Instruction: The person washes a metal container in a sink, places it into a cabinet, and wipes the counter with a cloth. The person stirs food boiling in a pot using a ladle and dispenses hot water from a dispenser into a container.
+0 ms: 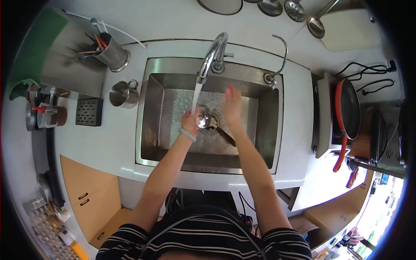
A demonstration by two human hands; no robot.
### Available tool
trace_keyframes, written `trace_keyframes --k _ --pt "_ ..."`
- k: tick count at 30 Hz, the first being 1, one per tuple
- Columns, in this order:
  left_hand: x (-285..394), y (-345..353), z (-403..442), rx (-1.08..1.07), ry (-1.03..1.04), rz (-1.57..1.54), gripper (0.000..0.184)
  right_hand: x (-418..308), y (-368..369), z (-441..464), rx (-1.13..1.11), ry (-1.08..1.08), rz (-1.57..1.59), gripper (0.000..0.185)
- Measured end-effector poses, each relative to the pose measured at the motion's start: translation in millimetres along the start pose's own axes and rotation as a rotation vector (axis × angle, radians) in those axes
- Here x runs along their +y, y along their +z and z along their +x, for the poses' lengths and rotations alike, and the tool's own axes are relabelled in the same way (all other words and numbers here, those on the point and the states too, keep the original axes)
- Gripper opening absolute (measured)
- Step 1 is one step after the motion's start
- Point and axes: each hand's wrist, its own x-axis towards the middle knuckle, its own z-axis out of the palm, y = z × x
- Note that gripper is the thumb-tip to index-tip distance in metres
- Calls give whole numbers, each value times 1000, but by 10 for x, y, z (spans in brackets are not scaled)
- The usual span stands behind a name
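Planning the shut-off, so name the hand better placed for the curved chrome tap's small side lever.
Right, probably: the right hand looks empty, though blurred, and is nearer the lever. The left hand holds a shiny, rounded metal utensil by the running water.

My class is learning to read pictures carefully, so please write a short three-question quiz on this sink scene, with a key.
1. Multiple choice: What sits on the counter just left of the sink?
A) Frying pan
B) Metal mug
C) Ladle

2. True or false: The tap is turned off.

3. Short answer: Which of the person's hands is at the stream, and what does it seem to hold?

Key:
1. B.
2. False; water is pouring from the tap.
3. The left hand; it seems to hold a shiny metal piece, whose full shape is hard to make out.
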Motion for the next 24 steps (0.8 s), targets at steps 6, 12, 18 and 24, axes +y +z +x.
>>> trace_keyframes --k 6,12,18,24 --pt "-51 -352 -470 157 983 1141 17 10 201 1420 -85 443 563 66" --pt "219 -577 -1049 79 601 1245 19 119 452 1665 -116 440 818 60" --pt "864 -976 -1290 28 273 541 26 -255 175 1503 -361 41 49 28" --pt "2241 -1691 -820 243 414 -71 28 57 -77 317 -159 -86 -108 26"
